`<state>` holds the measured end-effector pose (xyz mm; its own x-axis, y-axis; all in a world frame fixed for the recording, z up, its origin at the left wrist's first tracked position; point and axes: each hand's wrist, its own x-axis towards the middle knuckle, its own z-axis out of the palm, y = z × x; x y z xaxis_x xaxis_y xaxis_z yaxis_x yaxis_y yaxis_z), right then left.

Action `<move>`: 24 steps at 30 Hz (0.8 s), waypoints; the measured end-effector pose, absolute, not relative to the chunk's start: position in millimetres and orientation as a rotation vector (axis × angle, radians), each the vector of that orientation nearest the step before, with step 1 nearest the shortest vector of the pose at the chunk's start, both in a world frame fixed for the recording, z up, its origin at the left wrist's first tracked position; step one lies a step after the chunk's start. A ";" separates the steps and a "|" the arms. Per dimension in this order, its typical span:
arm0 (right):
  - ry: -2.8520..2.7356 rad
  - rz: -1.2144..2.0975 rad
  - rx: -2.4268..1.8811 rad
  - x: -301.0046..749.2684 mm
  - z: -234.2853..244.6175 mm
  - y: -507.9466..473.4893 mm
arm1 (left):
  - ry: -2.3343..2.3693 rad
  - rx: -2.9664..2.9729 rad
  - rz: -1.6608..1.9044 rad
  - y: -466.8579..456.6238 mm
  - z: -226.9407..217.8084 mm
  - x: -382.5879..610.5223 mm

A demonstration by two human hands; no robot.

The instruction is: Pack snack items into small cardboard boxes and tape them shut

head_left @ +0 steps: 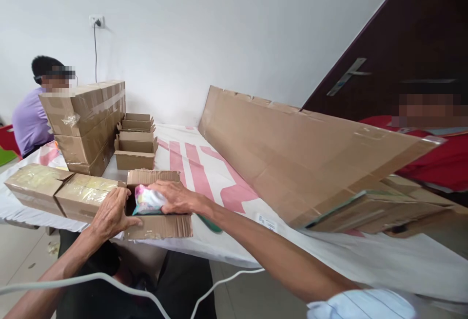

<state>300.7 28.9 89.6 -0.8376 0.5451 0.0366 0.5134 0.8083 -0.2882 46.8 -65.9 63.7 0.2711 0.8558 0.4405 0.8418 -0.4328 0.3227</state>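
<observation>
In the head view, an open cardboard box (157,226) lies near the front edge of the cloth-covered table, its long flaps spread to the far and near sides. A soft plastic packet in white, pink and teal (145,200) is inside the box opening. My right hand (173,196) reaches in from the right and is closed on the packet; its fingertips are partly hidden. My left hand (112,214) grips the left end of the box, fingers at the corner and thumb over the near flap. The bottom of the box is hidden.
Two taped boxes (82,195) stand in a row at the left. Behind them rises a box stack (93,129), with small open boxes (135,159) beside it. A long cardboard panel (285,158) leans at right. People sit at far left and right. A white cable (106,277) crosses the foreground.
</observation>
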 end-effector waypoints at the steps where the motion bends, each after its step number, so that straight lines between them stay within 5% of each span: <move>1: -2.792 0.476 -0.833 307.3 100.1 29.8 | 1.664 2.469 0.890 -64.0 65.1 47.3; 11: -2.345 0.984 -0.764 353.4 203.1 45.2 | 1.341 2.314 0.784 -46.0 109.8 40.0; 24: -2.107 1.307 -0.637 333.8 159.0 91.0 | 0.965 2.138 1.222 0.6 127.3 47.1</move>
<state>333.8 91.0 159.0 -0.7217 0.6566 0.2191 0.0953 0.4078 -0.9081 47.1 0.6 127.3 0.3487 0.7742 0.5282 0.3340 -0.6293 0.7018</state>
